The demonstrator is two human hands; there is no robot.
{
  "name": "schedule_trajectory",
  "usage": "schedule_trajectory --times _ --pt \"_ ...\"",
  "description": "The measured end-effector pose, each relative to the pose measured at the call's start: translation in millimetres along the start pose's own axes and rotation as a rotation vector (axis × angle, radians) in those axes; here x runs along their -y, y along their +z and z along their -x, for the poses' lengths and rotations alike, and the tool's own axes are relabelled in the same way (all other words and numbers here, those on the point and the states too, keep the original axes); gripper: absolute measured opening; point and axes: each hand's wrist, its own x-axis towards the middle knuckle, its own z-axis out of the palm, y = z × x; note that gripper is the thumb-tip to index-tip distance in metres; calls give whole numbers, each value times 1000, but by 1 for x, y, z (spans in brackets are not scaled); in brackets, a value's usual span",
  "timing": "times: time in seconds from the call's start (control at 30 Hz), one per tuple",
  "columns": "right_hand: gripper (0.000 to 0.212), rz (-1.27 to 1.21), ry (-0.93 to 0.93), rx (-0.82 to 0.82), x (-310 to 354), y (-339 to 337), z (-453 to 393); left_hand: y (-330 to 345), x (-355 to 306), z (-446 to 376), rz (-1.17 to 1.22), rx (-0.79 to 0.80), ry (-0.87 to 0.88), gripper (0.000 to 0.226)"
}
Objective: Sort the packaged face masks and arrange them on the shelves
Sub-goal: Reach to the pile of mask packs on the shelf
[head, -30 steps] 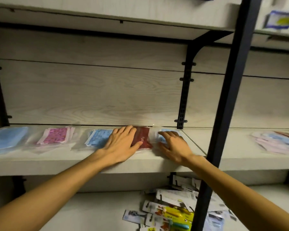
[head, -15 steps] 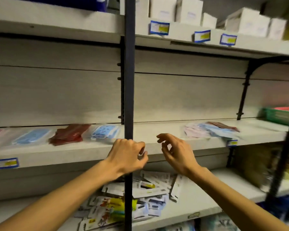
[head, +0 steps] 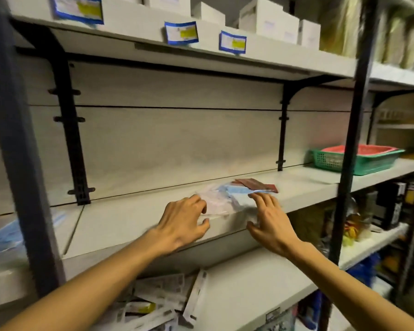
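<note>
A loose pile of packaged face masks (head: pixel 227 198), pale pink, blue and dark red in clear wrappers, lies near the front edge of the middle shelf (head: pixel 129 220). My left hand (head: pixel 184 220) rests at the pile's left side, fingertips touching the pink packet. At the pile's right side my right hand (head: pixel 270 218) has its fingers spread, the tips over the blue packet. Neither hand visibly grips a packet. More blue packaged masks (head: pixel 5 235) lie blurred on the shelf section at far left, past the dark upright post (head: pixel 22 149).
A green basket (head: pixel 363 161) with red contents stands at the shelf's right end behind a second upright post (head: pixel 354 139). White boxes (head: pixel 268 20) and price labels line the top shelf. Carded goods (head: pixel 158 304) are scattered on the lower shelf.
The view swung right from the sorted row of masks to the mixed pile. Both hands left the left section, crossed in mid-air, and now reach the pile's two sides.
</note>
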Motion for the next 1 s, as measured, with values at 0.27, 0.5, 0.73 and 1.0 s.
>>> schedule_trajectory --times 0.27,0.5,0.73,1.0 --pt "75 -232 160 106 -90 -6 -97 54 -2 -111 114 24 -37 32" --pt "64 -77 299 197 -150 27 -152 87 -18 -163 173 120 -19 56" --pt "84 -51 336 279 -176 50 -187 106 -18 -188 109 371 -13 72" --pt "55 -83 251 386 -202 63 -233 113 -10 -210 18 370 -154 68"
